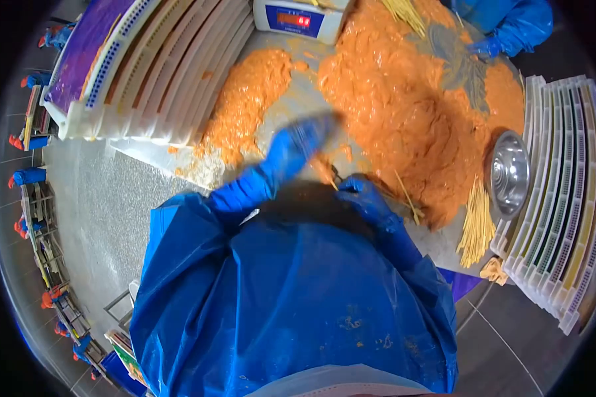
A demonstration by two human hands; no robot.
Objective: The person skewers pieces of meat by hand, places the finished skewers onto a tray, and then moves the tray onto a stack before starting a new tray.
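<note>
My right hand (364,197), in a blue glove, is closed around a thin wooden skewer. An orange-coated piece of meat (322,169) sits at the skewer's upper end. Just to the left, my left hand (297,147), also gloved in blue, hangs over the metal table; motion smears its fingers, so their closing cannot be made out. Beyond both hands spreads a big heap of orange marinated meat (404,126). A smaller meat pile (251,92) lies to the left. One loose stick (409,198) rests near my right hand.
Stacked white plastic trays (159,73) stand at left, more trays (556,192) at right. A digital scale (298,20) is at the back. Bundled skewers (477,225) lie beside a steel bowl (510,173). Across the table, another person's gloved hand (487,47) touches the surface.
</note>
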